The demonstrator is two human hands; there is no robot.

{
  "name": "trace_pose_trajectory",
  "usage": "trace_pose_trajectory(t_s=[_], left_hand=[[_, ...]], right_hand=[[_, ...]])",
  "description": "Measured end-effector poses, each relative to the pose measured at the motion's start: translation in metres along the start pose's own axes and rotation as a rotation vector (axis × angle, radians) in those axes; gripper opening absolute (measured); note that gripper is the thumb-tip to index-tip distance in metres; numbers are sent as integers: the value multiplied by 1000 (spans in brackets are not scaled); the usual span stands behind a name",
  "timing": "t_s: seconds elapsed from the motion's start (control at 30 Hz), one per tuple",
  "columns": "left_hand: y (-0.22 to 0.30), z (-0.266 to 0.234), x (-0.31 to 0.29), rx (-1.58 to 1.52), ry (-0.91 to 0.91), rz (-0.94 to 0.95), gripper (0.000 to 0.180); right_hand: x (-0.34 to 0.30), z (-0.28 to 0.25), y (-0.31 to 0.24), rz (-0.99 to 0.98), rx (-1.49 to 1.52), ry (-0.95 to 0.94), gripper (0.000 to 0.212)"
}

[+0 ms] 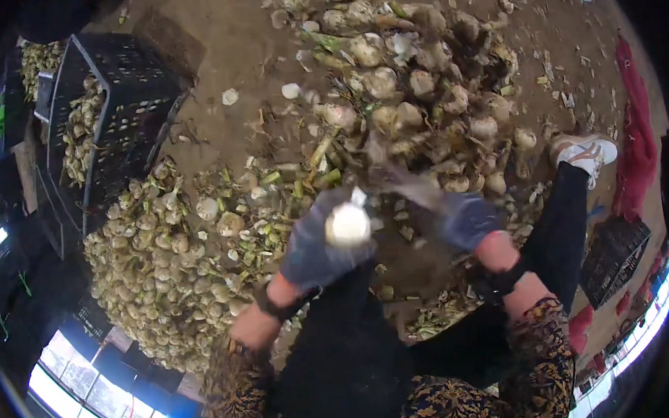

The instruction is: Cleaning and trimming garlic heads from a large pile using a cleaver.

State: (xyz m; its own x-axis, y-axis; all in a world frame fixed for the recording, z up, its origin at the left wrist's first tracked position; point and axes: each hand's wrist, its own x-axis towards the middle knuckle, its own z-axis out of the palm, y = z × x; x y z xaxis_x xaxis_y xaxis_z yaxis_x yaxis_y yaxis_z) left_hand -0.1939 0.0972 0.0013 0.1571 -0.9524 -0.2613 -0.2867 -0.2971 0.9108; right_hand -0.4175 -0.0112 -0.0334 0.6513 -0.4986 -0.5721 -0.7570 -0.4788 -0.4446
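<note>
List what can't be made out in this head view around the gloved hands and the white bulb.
- Right hand: its blade-like tool is motion-blurred; kind unclear.
- White bulb in left hand: the glove hides its underside.
- Black crate: contents partly hidden by its wall.
- Far pile: blurred, single bulbs hard to separate.

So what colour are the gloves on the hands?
Bluish grey, on both the left hand and the right hand, seen in the head view.

Black slatted plastic crate (124, 91) far left, tipped and open, pale bulbs inside, second black crate (615, 257) near right on the dirt floor, no labels, signs or screens
</note>
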Motion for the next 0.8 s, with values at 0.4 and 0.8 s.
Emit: trace_pose_trajectory(t_s=[0.4,0.8], left_hand=[[-45,2,19,-1585,237,-429,31],[-27,-15,-3,-960,-12,-458,60]], right_hand=[[-28,5,-88,385,1600,-508,17],[-4,34,-88,580,1853,-640,19]])
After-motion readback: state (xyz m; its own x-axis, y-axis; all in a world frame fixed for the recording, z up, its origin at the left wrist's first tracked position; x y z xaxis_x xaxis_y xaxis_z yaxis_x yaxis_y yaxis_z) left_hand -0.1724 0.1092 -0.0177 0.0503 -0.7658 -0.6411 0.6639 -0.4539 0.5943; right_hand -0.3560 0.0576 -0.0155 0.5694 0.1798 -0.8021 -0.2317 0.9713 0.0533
